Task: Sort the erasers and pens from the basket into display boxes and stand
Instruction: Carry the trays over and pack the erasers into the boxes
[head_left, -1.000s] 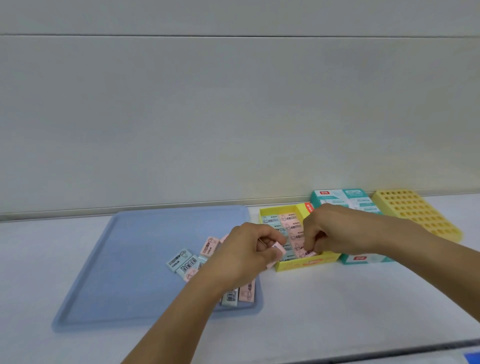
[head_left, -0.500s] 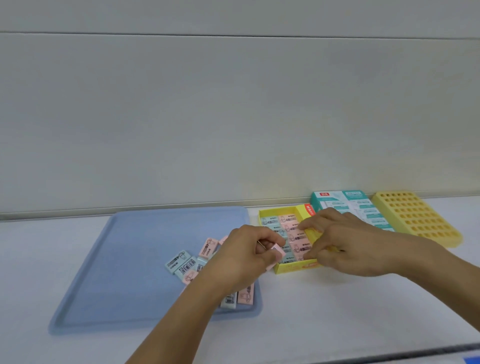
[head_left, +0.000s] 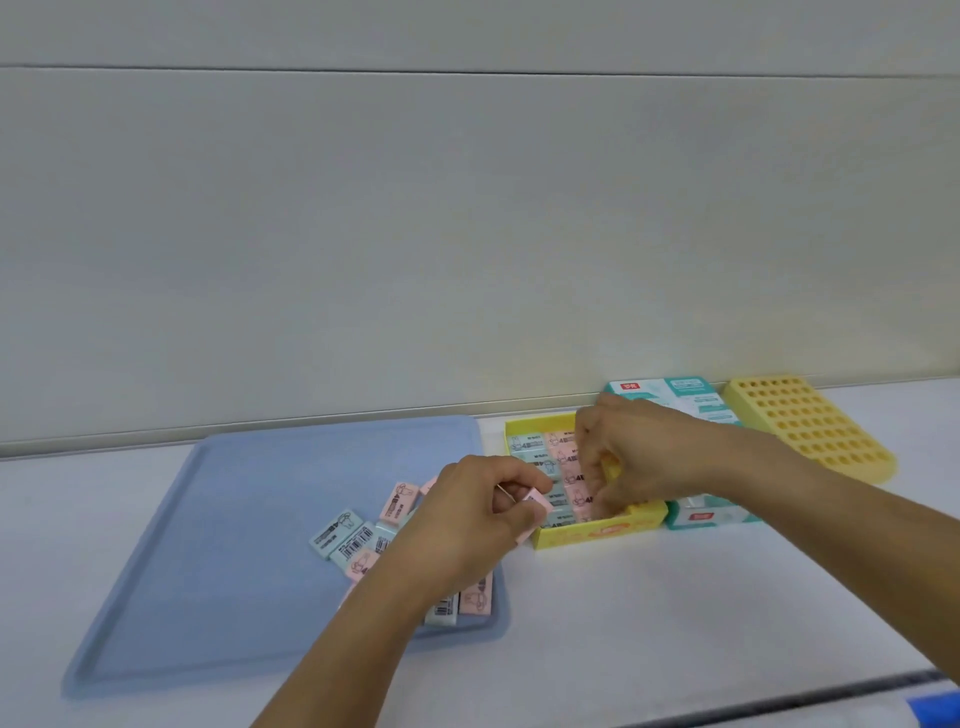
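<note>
The left hand (head_left: 480, 512) has its fingers curled round a pink eraser (head_left: 535, 506), pinched between thumb and fingertips and held just above the near right corner of the blue tray (head_left: 218, 545), beside the front left corner of the yellow display box (head_left: 597, 535). The right hand (head_left: 631, 460) reaches down into that box with its fingers bent and their tips among the erasers at the box's right side; whether they actually pinch one cannot be told, since the fingertips hide the contact. Inside the yellow display box, boxed erasers (head_left: 550, 457) lie flat in neat rows, pale blue in the left column and pink next to it, each printed with a small cartoon figure and "4B". On the blue tray a loose heap of erasers (head_left: 358, 538), pink and pale blue, lies partly under the left forearm, some showing barcodes. Just right of the yellow box stands a teal and white display box (head_left: 691, 397), touching it, and further right a yellow stand (head_left: 810, 426) full of round holes. All rest on a white surface (head_left: 649, 623) against a pale wall.
</note>
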